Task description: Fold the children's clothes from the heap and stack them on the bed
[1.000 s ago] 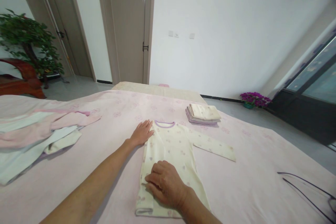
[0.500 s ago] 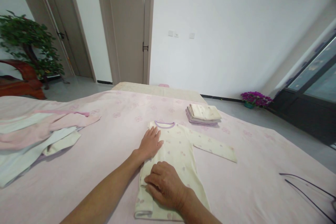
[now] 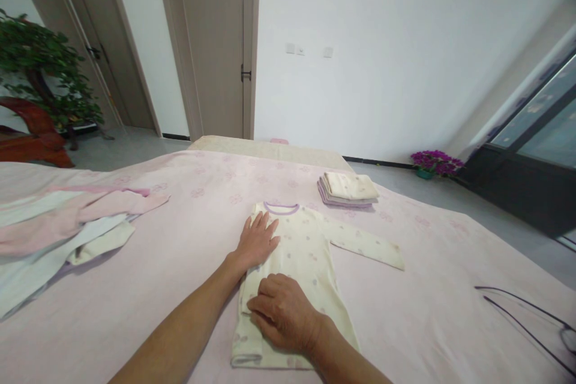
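A cream long-sleeved child's shirt [image 3: 306, 258] with a lilac neckline and small printed spots lies flat in front of me. Its left side is folded inward, and the sleeve on the right [image 3: 366, 246] stretches out over the pink cover. My left hand [image 3: 257, 242] rests flat near the left shoulder of the shirt, fingers extended. Lower down, my right hand [image 3: 283, 312] has its fingers curled together at the end of the folded-in sleeve, pinching the cloth; the palm side is hidden.
A stack of folded clothes [image 3: 347, 189] sits beyond the shirt on the pink bedcover [image 3: 414, 324]. Loose garments [image 3: 90, 222] are heaped at the left. A pair of glasses [image 3: 524, 327] lies at the right edge. Behind are a door [image 3: 211, 42] and purple flowers [image 3: 436, 162].
The camera view has shifted slightly, so the whole scene sits a little higher. Both hands and the shirt keep nearly the same positions.
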Motion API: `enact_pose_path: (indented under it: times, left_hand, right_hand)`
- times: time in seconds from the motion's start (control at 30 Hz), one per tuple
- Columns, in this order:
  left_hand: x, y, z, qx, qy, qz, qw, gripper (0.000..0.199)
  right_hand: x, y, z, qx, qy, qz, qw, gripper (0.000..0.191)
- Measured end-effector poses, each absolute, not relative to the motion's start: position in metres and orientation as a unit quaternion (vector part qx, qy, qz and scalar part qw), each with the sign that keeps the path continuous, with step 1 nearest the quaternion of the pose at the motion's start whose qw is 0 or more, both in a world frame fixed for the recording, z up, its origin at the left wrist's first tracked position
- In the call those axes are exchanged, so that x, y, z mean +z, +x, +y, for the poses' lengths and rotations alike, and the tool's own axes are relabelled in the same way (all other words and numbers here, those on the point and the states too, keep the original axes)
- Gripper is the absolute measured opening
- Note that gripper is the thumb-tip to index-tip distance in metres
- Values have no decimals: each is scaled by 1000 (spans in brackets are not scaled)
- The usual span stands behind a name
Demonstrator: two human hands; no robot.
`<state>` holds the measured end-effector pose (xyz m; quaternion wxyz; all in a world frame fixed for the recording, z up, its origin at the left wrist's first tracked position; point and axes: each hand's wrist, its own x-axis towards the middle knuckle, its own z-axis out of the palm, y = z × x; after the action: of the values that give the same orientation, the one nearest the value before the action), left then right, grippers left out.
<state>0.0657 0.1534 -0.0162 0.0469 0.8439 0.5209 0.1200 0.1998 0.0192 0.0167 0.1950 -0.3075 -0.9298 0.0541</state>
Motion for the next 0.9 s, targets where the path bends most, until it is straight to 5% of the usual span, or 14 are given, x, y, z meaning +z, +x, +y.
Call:
enact_pose_path:
  times: [0.2, 0.43, 0.6, 0.9]
  left_hand:
    - [-16, 64, 152, 148, 841, 515, 73, 54]
    - [-22, 43, 158, 408, 693, 569, 172, 40]
    - [-25, 36, 158, 467, 622, 590, 218, 28]
    - [-20, 28, 155, 443, 631, 604, 202, 25]
  right_hand:
    - [20, 200, 19, 50, -304, -931, 194, 15]
    - [25, 202, 15, 56, -331, -921, 199, 10]
    - [22, 202, 12, 53, -378, -897, 223, 9]
    - [36, 249, 62, 320, -554, -485, 596, 30]
